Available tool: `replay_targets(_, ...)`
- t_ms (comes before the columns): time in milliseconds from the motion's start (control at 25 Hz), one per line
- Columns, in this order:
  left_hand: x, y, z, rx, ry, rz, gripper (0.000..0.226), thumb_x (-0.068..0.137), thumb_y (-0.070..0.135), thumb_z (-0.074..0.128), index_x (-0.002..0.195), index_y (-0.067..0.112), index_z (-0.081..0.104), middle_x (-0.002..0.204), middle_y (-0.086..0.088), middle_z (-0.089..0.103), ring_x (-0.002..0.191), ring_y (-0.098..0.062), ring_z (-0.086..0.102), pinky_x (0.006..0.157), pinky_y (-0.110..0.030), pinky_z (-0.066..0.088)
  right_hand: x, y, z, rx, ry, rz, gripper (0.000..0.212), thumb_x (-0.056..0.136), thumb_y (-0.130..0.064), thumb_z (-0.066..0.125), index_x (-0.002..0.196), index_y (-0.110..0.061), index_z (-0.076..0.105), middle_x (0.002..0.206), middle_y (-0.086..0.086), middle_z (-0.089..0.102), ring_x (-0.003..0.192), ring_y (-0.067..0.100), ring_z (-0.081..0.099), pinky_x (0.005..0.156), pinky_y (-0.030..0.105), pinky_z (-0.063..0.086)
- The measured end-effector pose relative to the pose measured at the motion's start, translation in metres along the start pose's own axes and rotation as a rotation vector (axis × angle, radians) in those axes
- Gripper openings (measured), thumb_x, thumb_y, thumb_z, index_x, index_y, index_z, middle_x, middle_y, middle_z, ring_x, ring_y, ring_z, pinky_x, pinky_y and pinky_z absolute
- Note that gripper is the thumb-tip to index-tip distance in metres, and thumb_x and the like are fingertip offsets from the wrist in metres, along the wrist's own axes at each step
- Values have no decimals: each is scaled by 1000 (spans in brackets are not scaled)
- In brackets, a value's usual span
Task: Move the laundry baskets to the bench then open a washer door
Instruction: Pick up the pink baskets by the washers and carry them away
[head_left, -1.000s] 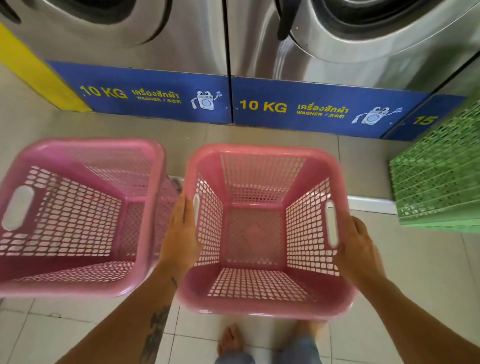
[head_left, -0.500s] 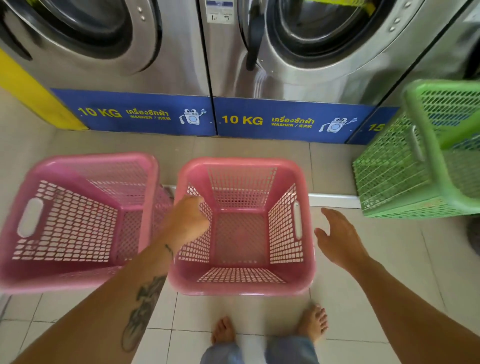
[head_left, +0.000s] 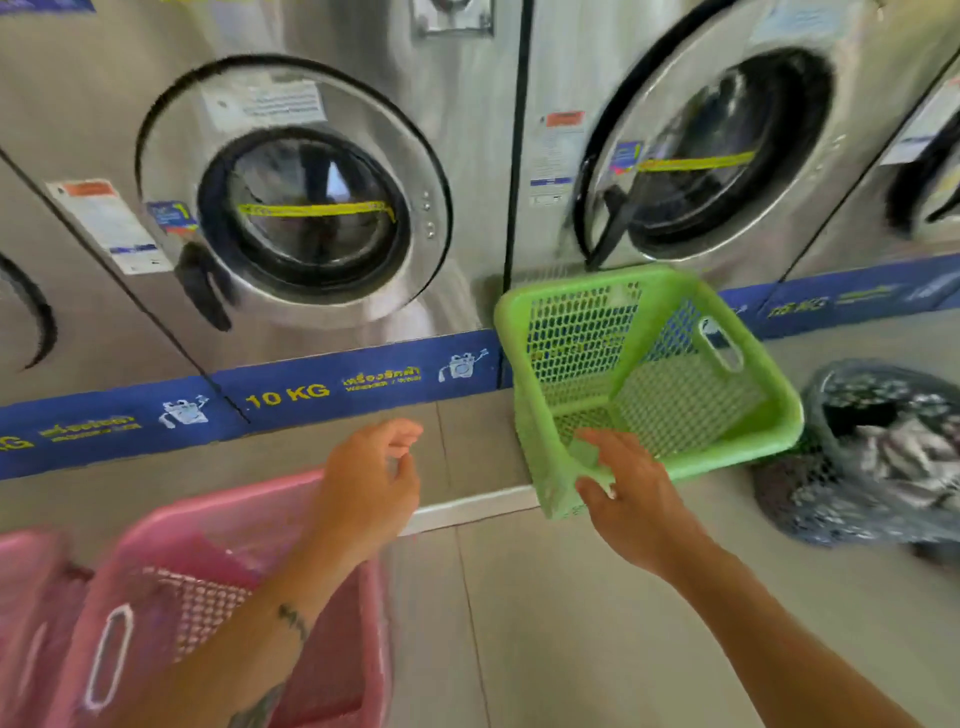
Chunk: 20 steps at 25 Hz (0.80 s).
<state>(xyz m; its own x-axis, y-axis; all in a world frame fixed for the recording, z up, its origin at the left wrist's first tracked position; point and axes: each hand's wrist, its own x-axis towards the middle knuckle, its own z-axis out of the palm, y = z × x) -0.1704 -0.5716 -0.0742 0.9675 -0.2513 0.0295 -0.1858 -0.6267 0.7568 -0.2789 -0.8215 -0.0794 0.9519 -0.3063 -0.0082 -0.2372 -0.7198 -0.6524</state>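
Note:
A green laundry basket (head_left: 675, 364) stands tilted on the floor in front of the steel washers. My right hand (head_left: 631, 499) grips its near rim at the corner. My left hand (head_left: 371, 483) hovers loose and empty above a pink basket (head_left: 171, 582) at the lower left. A second pink basket (head_left: 26, 597) shows at the far left edge. Two round washer doors, one at centre (head_left: 306, 208) and one at right (head_left: 722, 156), are closed, each with a dark handle on its left side.
A dark mesh bag of clothes (head_left: 883, 452) lies on the tiled floor right of the green basket. A blue "10 KG" strip (head_left: 332, 389) runs along the washer bases. A white floor ledge (head_left: 467, 509) crosses in front of the machines.
Both hands let go of the middle pink basket. The view swung up and right. My right hand reached over and took hold of the green basket's rim.

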Motion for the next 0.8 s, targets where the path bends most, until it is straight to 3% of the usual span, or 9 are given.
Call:
replay_targets(200, 36, 91, 118, 73, 48, 46, 38, 77, 10, 57, 113, 16, 66, 110, 0, 65, 99, -19, 65, 91, -38, 50, 32, 97, -101, -53, 26, -10, 52, 82, -14, 63, 133, -12, 52, 127, 7, 56, 117, 26, 55, 99, 32, 40)
replay_targets(360, 64, 124, 173, 226, 17, 38, 58, 75, 18, 63, 132, 18, 52, 129, -5, 53, 121, -24, 50, 104, -40, 41, 67, 149, -157, -125, 15, 83, 57, 84, -13, 61, 139, -12, 47, 138, 10, 49, 127, 30, 48, 107, 36, 36)
replay_targets(480, 92, 123, 194, 378, 14, -23, 68, 76, 32, 61, 140, 22, 41, 149, -10, 36, 135, -30, 36, 110, -45, 36, 101, 181, -173, -170, 3, 131, 58, 81, -16, 60, 138, -15, 46, 135, 9, 49, 120, 36, 51, 103, 41, 41)
replay_targets(600, 124, 109, 210, 474, 25, -106, 67, 79, 37, 58, 142, 24, 37, 156, -12, 21, 139, -33, 28, 111, -47, 34, 138, 205, -173, -241, -2, 186, 58, 79, -14, 59, 136, -13, 45, 132, 10, 49, 115, 37, 50, 99, 42, 40)
replay_targets(800, 163, 65, 239, 510, -21, -199, 77, 80, 31, 59, 147, 19, 24, 160, -16, 6, 144, -35, 21, 111, -49, 34, 207, 247, -145, -378, -35, 222, 68, 79, -15, 57, 142, -19, 29, 141, 13, 38, 121, 42, 45, 100, 51, 41)
